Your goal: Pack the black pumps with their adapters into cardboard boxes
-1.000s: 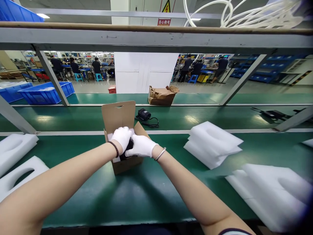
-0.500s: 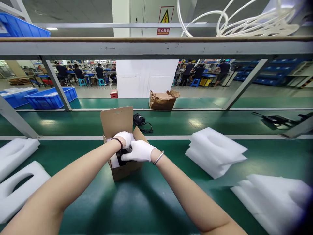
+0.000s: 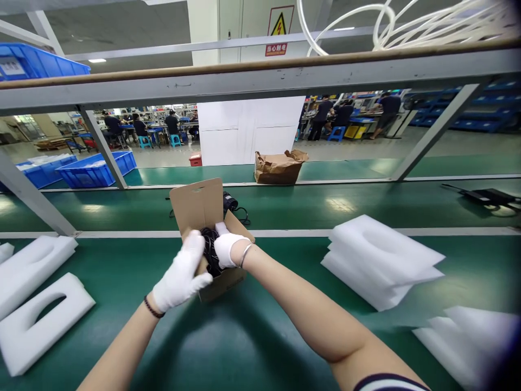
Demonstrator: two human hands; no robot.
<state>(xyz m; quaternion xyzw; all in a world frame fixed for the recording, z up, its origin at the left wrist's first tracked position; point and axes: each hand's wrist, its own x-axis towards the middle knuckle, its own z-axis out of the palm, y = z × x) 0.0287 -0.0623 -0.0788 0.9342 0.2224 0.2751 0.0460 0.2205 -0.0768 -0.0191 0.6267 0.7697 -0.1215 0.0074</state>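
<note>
The flat green worktop point(image 3: 293, 258) was viewed forward and down from the head. The open brown cardboard box point(image 3: 197, 206) was framed nearby.

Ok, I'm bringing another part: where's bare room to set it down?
Bare green bench shows between the open box and the foam stack at right, crossed nearer by the right arm. The middle strip is free between the corded device and the flat black item. Crowded spots: the box, with left hand and right hand there, and far left, with foam pieces.

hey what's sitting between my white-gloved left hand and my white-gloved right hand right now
In the head view, a looped black cable, inside the open brown cardboard box, lies between your left hand and right hand.
</note>
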